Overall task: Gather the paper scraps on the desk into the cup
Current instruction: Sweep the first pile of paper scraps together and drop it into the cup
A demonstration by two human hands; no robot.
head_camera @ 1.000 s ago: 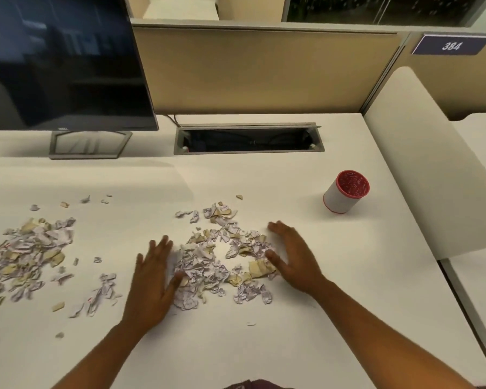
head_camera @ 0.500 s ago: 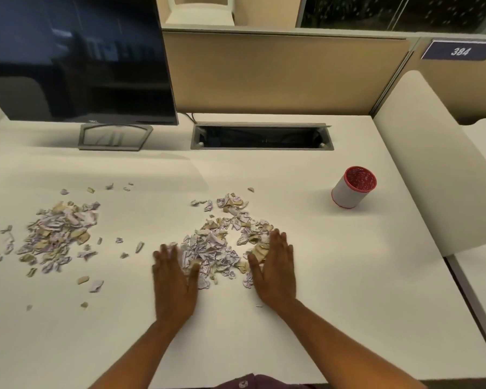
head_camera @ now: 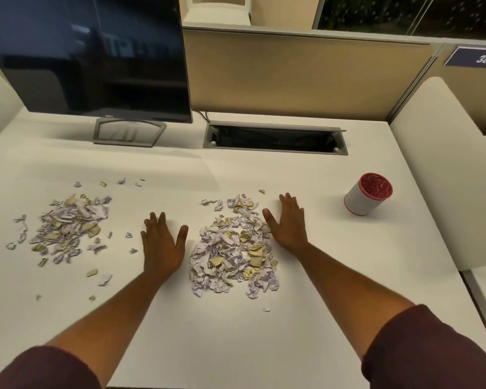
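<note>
A heap of white and tan paper scraps [head_camera: 232, 248] lies in the middle of the white desk [head_camera: 236, 332]. My left hand [head_camera: 163, 242] rests flat and open on the desk just left of the heap. My right hand [head_camera: 288, 223] lies flat and open along the heap's upper right side. A second pile of scraps [head_camera: 68, 226] sits at the left, with loose bits around it. The white cup with a red rim and red inside [head_camera: 368, 193] stands at the right, apart from both hands.
A dark monitor [head_camera: 87, 57] on a grey stand [head_camera: 129, 133] is at the back left. An open cable tray [head_camera: 275, 138] is set into the desk behind the heap. A beige partition [head_camera: 306, 80] runs along the back, a rounded divider [head_camera: 443, 164] along the right.
Both hands have spread apart and moved farther from me along the sides of the middle heap. The heap is drawn together and nearer to me. The view has shifted left.
</note>
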